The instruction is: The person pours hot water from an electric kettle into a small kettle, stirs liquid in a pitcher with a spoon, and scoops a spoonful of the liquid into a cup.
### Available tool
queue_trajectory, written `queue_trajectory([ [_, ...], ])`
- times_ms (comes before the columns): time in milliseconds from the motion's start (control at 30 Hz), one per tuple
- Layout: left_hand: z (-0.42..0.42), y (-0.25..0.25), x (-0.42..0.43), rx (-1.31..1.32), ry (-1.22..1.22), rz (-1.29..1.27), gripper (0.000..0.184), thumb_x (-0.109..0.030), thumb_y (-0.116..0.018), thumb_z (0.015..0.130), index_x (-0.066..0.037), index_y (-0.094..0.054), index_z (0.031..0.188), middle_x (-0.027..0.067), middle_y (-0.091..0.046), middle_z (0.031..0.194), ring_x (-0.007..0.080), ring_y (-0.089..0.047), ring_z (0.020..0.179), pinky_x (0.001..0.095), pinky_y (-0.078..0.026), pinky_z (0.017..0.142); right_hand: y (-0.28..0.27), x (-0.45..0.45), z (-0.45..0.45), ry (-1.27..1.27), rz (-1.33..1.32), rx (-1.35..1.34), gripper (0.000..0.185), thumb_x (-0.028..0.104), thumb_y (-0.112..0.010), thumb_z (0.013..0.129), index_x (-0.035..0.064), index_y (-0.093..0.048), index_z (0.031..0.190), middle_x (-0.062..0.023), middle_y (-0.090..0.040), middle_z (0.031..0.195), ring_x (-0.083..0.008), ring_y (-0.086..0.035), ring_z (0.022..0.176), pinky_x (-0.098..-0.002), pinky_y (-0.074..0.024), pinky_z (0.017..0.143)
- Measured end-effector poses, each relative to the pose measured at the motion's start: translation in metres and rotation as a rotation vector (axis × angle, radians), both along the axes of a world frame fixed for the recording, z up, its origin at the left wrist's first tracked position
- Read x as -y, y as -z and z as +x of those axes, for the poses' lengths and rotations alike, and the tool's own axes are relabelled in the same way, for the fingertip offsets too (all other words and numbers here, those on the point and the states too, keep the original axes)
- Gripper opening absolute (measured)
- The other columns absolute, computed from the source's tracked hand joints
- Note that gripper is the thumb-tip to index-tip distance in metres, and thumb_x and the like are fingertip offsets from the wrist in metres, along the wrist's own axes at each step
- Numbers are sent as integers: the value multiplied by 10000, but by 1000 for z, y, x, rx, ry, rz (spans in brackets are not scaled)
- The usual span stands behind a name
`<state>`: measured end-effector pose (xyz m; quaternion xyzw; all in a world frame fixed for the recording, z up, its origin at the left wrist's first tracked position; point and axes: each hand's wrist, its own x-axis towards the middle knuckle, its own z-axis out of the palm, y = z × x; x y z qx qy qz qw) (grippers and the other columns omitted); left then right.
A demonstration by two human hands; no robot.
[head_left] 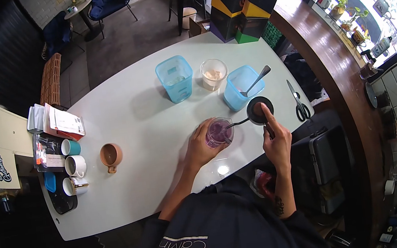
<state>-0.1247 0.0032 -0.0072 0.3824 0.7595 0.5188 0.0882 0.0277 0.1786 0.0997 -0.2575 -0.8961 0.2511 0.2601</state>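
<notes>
My left hand (pixel 201 144) is wrapped round a clear glass (pixel 218 132) of purple liquid near the table's front edge. What looks like a spoon handle stands in that glass. In my right hand (pixel 277 139) is a small black gooseneck kettle (pixel 259 104), gripped by its handle, with the index finger on its lid. The thin spout reaches left to the glass rim; whether water flows I cannot tell. Just behind the kettle is a light blue container (pixel 235 96) with a metal spoon (pixel 257 81) leaning in it. Farther back sits a clear cup (pixel 214 74) with pale contents.
Another light blue container (pixel 176 89) stands at the back of the white table (pixel 151 180). Scissors (pixel 299 105) lie by the right edge. A brown cup (pixel 111 155) is at left, near several mugs (pixel 75 166). Black boxes (pixel 243 5) stand at the far end.
</notes>
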Motion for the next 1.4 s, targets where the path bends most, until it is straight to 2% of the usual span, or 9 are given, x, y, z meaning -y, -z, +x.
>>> queue_trajectory([
  [133,0,2,0,-18,-1,-1,868,-313,-935,667,-47,-538,1391,173,-608,1368,372,-584,1271,462,-478,1084,-1,2,-4,8,-18,13,881,-151,-636,787,313,-506,1525,-166,-650,790,-333,-643,689,-457,-497,691],
  [200,-1,2,0,-29,0,3,866,-310,-936,664,-46,-541,1388,175,-606,1370,376,-581,1273,464,-475,1086,2,0,-6,36,-15,-89,875,-151,-634,788,309,-510,1522,-167,-652,797,-336,-645,692,-460,-498,693],
  [633,-1,1,0,-74,-8,9,861,-294,-942,645,-40,-555,1371,180,-607,1367,382,-572,1280,469,-463,1098,-1,3,-2,46,-55,-37,869,-146,-627,793,317,-513,1519,-171,-675,835,-344,-667,723,-454,-513,709],
  [733,-1,2,0,-55,-3,6,855,-304,-940,649,-36,-559,1366,182,-607,1367,383,-571,1281,469,-464,1098,0,1,-3,59,27,-112,872,-145,-627,789,324,-516,1517,-167,-668,820,-334,-663,714,-450,-512,704],
  [900,-2,4,-1,-78,-2,16,850,-317,-934,660,-33,-556,1367,183,-608,1364,384,-575,1276,469,-467,1094,2,1,6,37,-12,21,869,-146,-626,784,315,-523,1513,-173,-659,813,-337,-651,698,-452,-504,693],
  [1133,-1,2,0,-65,-9,1,843,-295,-936,659,-34,-551,1362,183,-610,1355,387,-584,1259,471,-474,1083,5,1,2,33,-31,-95,886,-152,-624,776,322,-517,1517,-160,-652,800,-327,-651,693,-450,-507,694],
  [1233,-1,1,-1,-61,-3,14,839,-284,-939,654,-34,-552,1356,183,-611,1351,387,-585,1258,472,-473,1082,2,0,3,68,4,-90,886,-155,-626,776,317,-518,1517,-158,-649,796,-321,-655,695,-451,-508,696],
  [1300,-1,1,-1,-62,-4,12,842,-286,-940,654,-33,-551,1357,183,-611,1350,387,-585,1258,472,-473,1081,0,0,6,64,4,39,878,-154,-629,779,310,-521,1516,-161,-651,801,-320,-662,705,-451,-510,700],
  [1400,-1,1,-1,-55,-8,7,844,-289,-940,654,-32,-551,1357,184,-611,1352,387,-585,1257,472,-473,1081,6,3,9,22,-6,5,868,-150,-628,785,314,-525,1513,-158,-651,799,-317,-654,696,-447,-509,697],
])
